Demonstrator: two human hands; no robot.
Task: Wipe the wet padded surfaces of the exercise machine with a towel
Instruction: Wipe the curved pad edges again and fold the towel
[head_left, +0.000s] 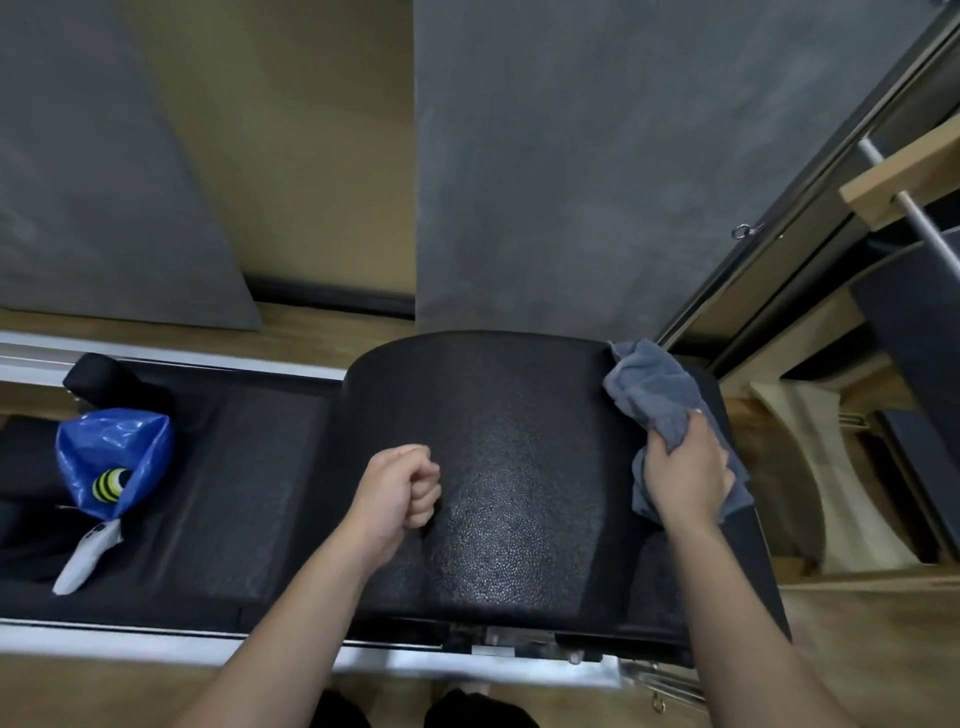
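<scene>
A black, pebble-textured curved pad (519, 467) of the exercise machine fills the middle of the view, shiny along its centre. My right hand (685, 473) grips a crumpled grey towel (654, 389) and presses it on the pad's right edge. My left hand (400, 488) is a closed fist resting on the pad's left part, holding nothing. A flat black padded carriage (249, 488) extends to the left of the curved pad.
A blue plastic bag (114, 457) with a yellow-and-black striped item and a white spray bottle (85, 558) lie on the carriage at left. Metal rails (156, 644) frame the machine. Wooden equipment and a metal bar (914, 218) stand at right. Grey wall panels are behind.
</scene>
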